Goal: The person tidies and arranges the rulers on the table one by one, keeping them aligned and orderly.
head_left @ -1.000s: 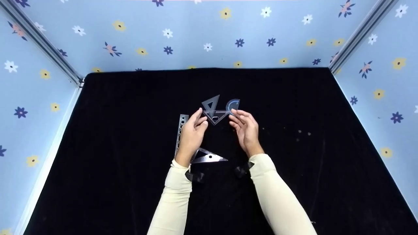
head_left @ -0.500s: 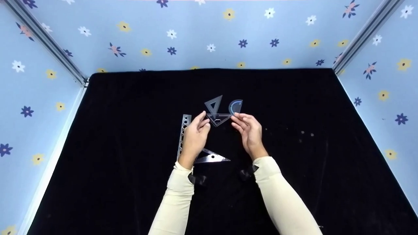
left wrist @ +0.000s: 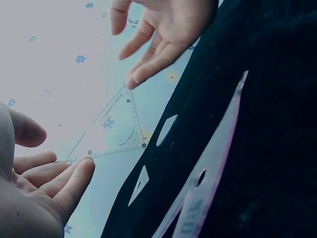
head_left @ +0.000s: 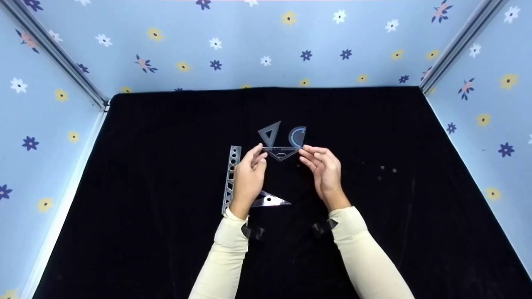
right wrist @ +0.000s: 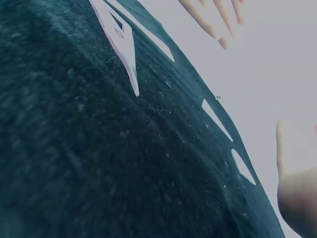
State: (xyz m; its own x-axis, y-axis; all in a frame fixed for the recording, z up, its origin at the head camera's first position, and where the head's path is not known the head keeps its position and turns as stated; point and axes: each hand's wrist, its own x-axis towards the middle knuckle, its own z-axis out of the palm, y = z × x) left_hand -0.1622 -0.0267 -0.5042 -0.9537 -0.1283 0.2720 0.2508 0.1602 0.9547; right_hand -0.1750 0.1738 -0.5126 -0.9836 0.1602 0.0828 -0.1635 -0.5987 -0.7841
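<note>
A clear triangular set square (head_left: 281,153) spans the space between my two hands, raised off the black cloth, one corner at each hand. The fingertips of my left hand (head_left: 248,178) touch its left corner, thumb apart from it; the left wrist view shows its printed scale (left wrist: 111,152). A fingertip of my right hand (head_left: 326,172) meets the opposite corner, fingers mostly straight. In the right wrist view the right hand (right wrist: 299,193) is washed out and its contact is hidden. Behind the raised set square lie a smaller set square (head_left: 262,133) and a protractor (head_left: 301,139).
A clear ruler (head_left: 235,154) with a row of cut-out shapes lies left of the left hand, partly covered. Another set square (head_left: 272,201) lies between the forearms, partly hidden by the left wrist. Patterned blue walls (head_left: 266,41) enclose the black-covered table (head_left: 395,124).
The raised set square has shifted slightly right and nearer to the body, and looks larger. Both hands have moved a little right, the right hand more. The other drawing tools stay in place.
</note>
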